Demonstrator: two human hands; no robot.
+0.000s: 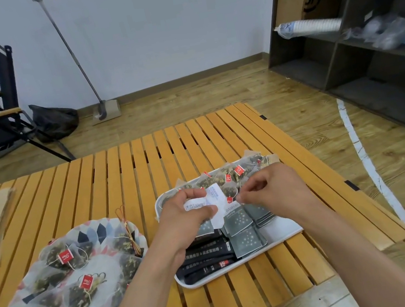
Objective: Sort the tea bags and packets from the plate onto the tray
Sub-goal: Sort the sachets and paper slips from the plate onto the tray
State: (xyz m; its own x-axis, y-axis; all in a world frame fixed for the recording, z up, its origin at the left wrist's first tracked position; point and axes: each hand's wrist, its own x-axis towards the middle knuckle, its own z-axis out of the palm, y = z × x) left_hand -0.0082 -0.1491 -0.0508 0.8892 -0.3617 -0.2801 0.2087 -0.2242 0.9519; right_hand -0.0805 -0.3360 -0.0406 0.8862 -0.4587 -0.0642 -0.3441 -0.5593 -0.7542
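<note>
Left hand (pixel 187 216) grips thin, light, slippery white packets (pixel 215 195) over tray (pixel 285 233); right hand (pixel 274 189) pinches one's edge, the best hold.

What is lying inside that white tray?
The tray holds mesh tea bags with red tags at its far end, grey starred packets in the middle, black packets nearest. The left hand and right hand, both holding white packets, hide what lies beneath them.
</note>
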